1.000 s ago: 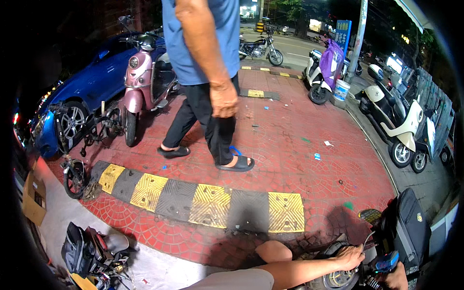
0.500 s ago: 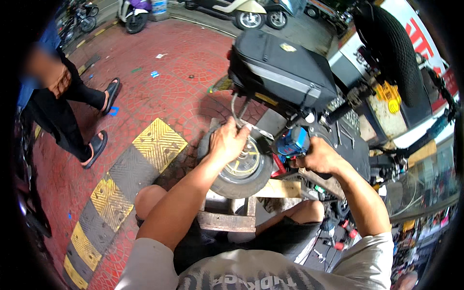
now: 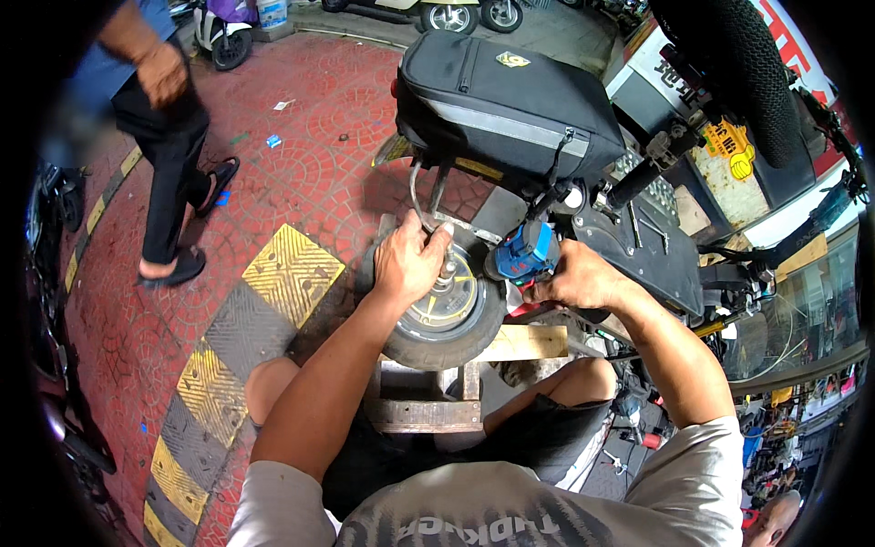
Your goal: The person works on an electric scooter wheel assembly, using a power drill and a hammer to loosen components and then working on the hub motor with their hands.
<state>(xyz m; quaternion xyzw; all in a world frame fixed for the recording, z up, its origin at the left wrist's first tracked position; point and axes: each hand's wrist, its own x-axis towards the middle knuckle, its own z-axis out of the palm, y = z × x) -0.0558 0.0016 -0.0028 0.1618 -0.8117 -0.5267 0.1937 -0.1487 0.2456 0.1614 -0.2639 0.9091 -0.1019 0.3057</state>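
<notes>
Grips a blue power tool (image 3: 531, 251) in the closed right hand (image 3: 583, 278), just beside a wheel (image 3: 428, 351) over a wooden frame (image 3: 424, 416). Curls the left hand (image 3: 410, 262) partly near the axle (image 3: 447, 270); cannot tell whether gripping. Faces a black bag (image 3: 510, 102).

Wearer's own hands: two are showing, left hand (image 3: 410, 260) and right hand (image 3: 583, 273). Blue power tool (image 3: 530, 248): one is appearing. Small wheel (image 3: 433, 325) near the hands: one is showing. Wearer's knees (image 3: 588, 378): two are showing. Large black bag (image 3: 510, 100): one is appearing. Slender metal tools (image 3: 635, 223) on the black surface (image 3: 606, 251) are numbering two. Other person (image 3: 164, 173) at left: one is showing, wearing two dark sandals (image 3: 187, 268). Yellow-and-black floor strips (image 3: 246, 328) are numbering two. Silver-rimmed scooter wheels (image 3: 449, 17) are numbering two near the upper edge.
</notes>
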